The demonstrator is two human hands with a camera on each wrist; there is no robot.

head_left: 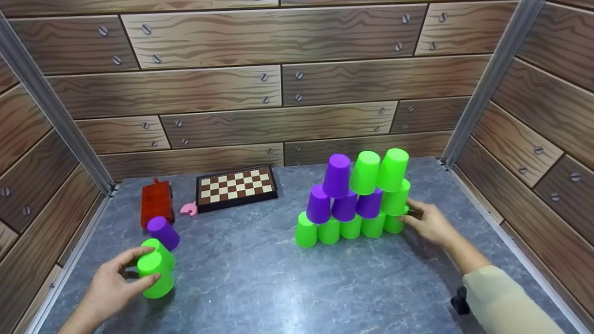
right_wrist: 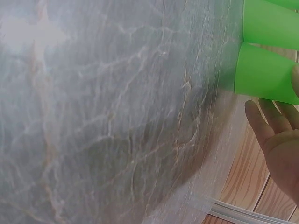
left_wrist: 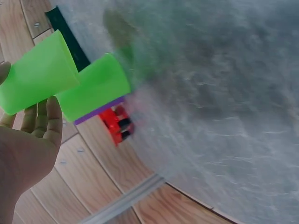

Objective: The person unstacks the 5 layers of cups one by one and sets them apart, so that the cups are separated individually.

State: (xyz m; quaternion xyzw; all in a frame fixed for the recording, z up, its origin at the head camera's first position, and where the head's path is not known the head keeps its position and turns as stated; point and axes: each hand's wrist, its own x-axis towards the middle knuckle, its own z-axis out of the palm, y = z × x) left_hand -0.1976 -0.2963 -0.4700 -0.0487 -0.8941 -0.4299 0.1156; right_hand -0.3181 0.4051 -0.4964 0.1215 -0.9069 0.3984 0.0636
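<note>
My left hand [head_left: 109,287] holds a green cup [head_left: 157,278] between thumb and fingers, upside down at the front left. Behind it stand another green cup [head_left: 163,254] and a purple cup [head_left: 163,233]. To the right rises a stacked wall of inverted cups. Its bottom row is several green cups [head_left: 329,231]; three purple cups [head_left: 345,206] and a green cup [head_left: 396,198] make the middle. On top are a purple cup [head_left: 337,176] and two green cups [head_left: 366,172]. My right hand [head_left: 429,223] is at the wall's right end, fingers extended beside the lowest green cup [right_wrist: 264,72].
A small checkered game board [head_left: 236,186] lies at the back. Left of it are a red toy vehicle [head_left: 156,204] and a pink piece [head_left: 189,209]. Wood-patterned panels [head_left: 222,93] enclose the grey marbled table [head_left: 250,278] at the back and sides.
</note>
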